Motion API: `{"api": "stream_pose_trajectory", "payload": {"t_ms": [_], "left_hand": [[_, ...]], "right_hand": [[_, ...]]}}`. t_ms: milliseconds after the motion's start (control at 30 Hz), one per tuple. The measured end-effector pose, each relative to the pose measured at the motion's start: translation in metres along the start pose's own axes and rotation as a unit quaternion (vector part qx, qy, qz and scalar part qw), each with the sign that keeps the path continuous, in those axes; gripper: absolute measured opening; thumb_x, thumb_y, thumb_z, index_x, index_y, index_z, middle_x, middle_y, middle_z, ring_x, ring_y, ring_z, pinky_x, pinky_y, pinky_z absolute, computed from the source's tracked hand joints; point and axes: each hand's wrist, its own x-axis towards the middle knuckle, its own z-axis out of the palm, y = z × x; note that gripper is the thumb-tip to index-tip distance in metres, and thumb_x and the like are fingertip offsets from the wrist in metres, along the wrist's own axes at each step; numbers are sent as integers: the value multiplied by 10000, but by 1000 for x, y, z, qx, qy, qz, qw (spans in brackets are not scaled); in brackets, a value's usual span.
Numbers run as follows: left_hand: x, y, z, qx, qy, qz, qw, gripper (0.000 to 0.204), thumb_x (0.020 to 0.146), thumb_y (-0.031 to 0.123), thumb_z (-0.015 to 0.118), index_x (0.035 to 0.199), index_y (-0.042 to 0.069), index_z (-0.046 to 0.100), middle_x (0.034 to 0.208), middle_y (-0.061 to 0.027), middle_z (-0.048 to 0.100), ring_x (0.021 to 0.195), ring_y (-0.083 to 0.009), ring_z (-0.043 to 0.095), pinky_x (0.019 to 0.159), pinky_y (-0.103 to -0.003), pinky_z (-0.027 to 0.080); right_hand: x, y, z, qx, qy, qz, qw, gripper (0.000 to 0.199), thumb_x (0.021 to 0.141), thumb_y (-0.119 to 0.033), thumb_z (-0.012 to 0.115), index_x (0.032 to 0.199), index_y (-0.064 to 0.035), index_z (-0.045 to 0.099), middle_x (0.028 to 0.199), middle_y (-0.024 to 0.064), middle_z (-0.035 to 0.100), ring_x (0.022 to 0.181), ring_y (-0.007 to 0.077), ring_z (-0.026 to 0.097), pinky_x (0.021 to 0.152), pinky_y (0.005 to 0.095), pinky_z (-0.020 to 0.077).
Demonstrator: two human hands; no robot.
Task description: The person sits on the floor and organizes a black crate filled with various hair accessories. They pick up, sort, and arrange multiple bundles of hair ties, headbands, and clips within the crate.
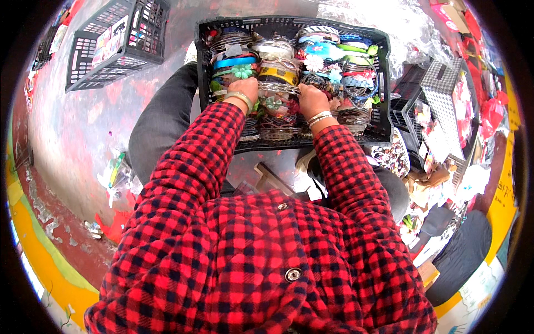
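A black plastic crate (384, 55) in front of me holds several rows of headbands, some plain, some with flowers or bows. Both of my hands are inside it, over the middle row. My left hand (243, 90) is closed at the left end of a silvery braided headband (278, 87), and my right hand (313, 101) is closed at its right end. My fingertips are partly hidden. Just beyond the braided piece lies a yellow headband (278, 74). Nearer to me is one with a pale green bow (272, 103). A green flower headband (242, 71) sits beyond my left hand.
Another black crate (150, 33) stands on the floor at the far left. To the right are a grey perforated basket (439, 83), dark crates, and heaps of packaging. My knees flank the crate's near side. A small wooden piece (270, 178) lies below it.
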Motion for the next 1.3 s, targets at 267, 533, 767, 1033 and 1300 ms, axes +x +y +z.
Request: {"api": "stream_pose_trajectory", "payload": {"t_ms": [267,533,767,1033,1300], "left_hand": [[9,4,17,29,-13,-21,999,185,777,95,451,869,44,603,912,-156,614,840,-283,606,717,-373,488],[-5,24,4,-3,32,34,999,181,733,43,481,899,-31,472,859,-224,576,815,-339,579,720,-386,470],[-13,32,17,-116,106,-7,988,283,794,168,480,973,-46,428,869,-248,561,799,-373,555,697,-425,452],[0,31,20,-169,-5,-64,983,480,815,384,472,1043,-38,472,1018,-222,543,947,-374,516,832,-416,404],[33,0,60,-70,-75,21,994,459,867,369,359,1044,-41,466,973,-273,545,936,-419,512,808,-457,407]], "right_hand": [[-13,3,29,4,-85,70,994,102,752,-99,455,803,-84,542,800,142,592,757,330,585,646,426,469],[2,-3,25,-2,-110,119,987,138,780,-115,433,825,-82,559,856,145,594,811,325,582,679,416,467],[11,-12,27,1,-161,218,963,168,781,-124,456,844,-79,605,908,148,608,861,294,592,721,392,476],[-1,-35,-2,140,-96,278,945,372,706,-95,505,1071,-28,488,898,235,583,862,367,560,747,427,441],[-18,-38,36,239,-107,216,941,792,586,-347,734,1177,12,350,1207,181,419,1090,301,454,846,366,413]]}}
